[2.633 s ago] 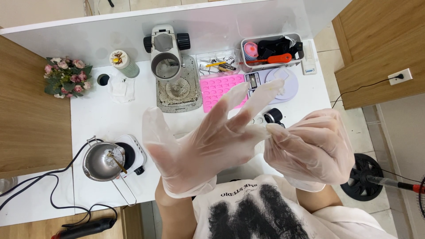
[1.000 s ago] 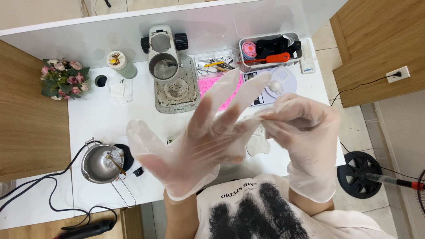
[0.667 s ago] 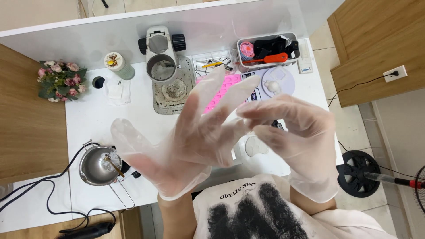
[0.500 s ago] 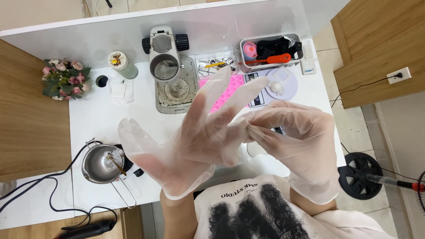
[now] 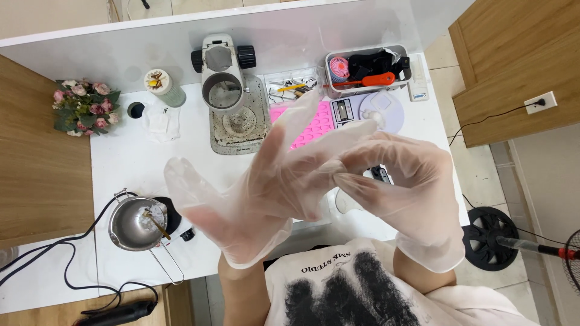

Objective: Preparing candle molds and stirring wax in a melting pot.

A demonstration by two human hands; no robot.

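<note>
Two gloved hands meet above the counter, right pinching at left.

The left hand [image 5: 266, 187] is at frame centre, fingers spread wide and running toward the upper right, empty, wearing one clear plastic glove [image 5: 199, 202]. The right hand [image 5: 402, 187] lies just to its right, touching it, curled with thumb and fingertips nipping the glove film at the left fingers. Two hands, two gloves. Behind on the white counter [image 5: 121, 163]: one pink mould [image 5: 311, 124], one steel pot [image 5: 134, 224].
</note>
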